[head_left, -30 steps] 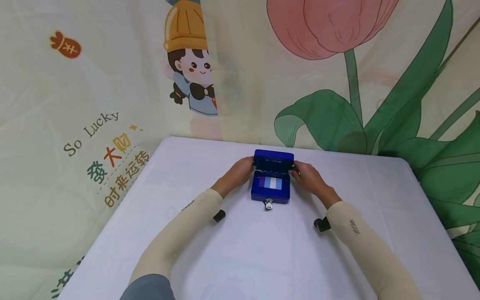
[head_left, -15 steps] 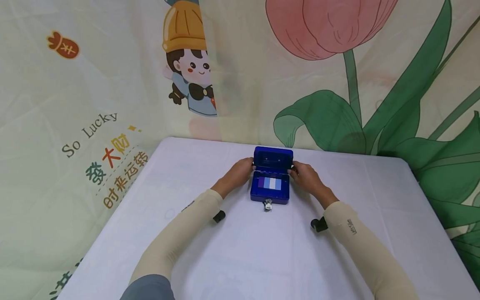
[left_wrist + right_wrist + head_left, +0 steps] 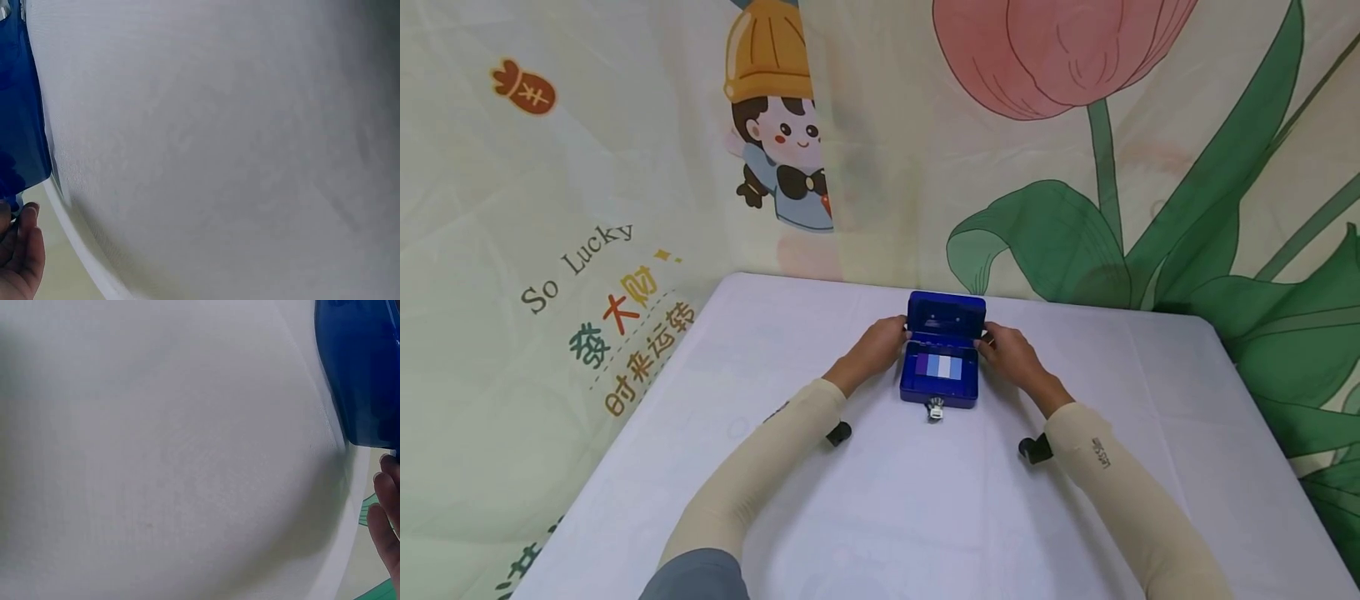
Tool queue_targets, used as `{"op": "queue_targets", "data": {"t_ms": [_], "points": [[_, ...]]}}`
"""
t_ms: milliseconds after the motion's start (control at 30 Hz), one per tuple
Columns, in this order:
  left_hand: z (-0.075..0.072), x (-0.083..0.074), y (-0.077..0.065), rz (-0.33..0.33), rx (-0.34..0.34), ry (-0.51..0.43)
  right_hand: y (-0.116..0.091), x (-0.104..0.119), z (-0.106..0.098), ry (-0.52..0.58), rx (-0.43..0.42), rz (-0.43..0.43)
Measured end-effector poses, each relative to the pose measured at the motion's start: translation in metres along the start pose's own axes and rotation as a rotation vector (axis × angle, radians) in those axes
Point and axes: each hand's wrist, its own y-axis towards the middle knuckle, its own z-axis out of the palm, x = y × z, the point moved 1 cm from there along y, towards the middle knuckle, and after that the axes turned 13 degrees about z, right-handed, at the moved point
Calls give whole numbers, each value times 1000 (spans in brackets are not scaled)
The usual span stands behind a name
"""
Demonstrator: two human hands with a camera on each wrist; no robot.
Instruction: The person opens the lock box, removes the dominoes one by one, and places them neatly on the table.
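Observation:
A small blue cash box [image 3: 910,388] stands on the table in the head view. Its lid [image 3: 946,315] is raised at the back, and a purple, blue and white striped patch [image 3: 945,367] shows inside. From the front hangs a silver lock [image 3: 935,410]. My left hand [image 3: 882,343] pinches the lid's left edge, and my right hand [image 3: 1009,354] holds the right edge. Only the fingers of the left hand [image 3: 24,256] and right hand [image 3: 386,509] show in the wrist views, beside the blue box wall. Some fingertips are hidden behind the lid.
A white cloth covers the table [image 3: 880,517], whose back edge runs close behind the box. Beyond it hangs a printed curtain [image 3: 895,167] with a tulip and a cartoon figure. Dark wrist cameras [image 3: 1036,450] stick out inward below both forearms.
The lid has swung further up and back, showing more of its inside. Both hands have stayed at its sides. My right forearm has shifted slightly to the left.

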Motion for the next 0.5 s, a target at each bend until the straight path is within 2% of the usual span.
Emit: {"op": "queue_targets", "data": {"t_ms": [233,500], "points": [[2,2,-6,-4,-6,-19,-6,-6,0,25,18,20],[-3,2,-13,-44,-34,-37,-18,-14,-14,30,-8,16]]}}
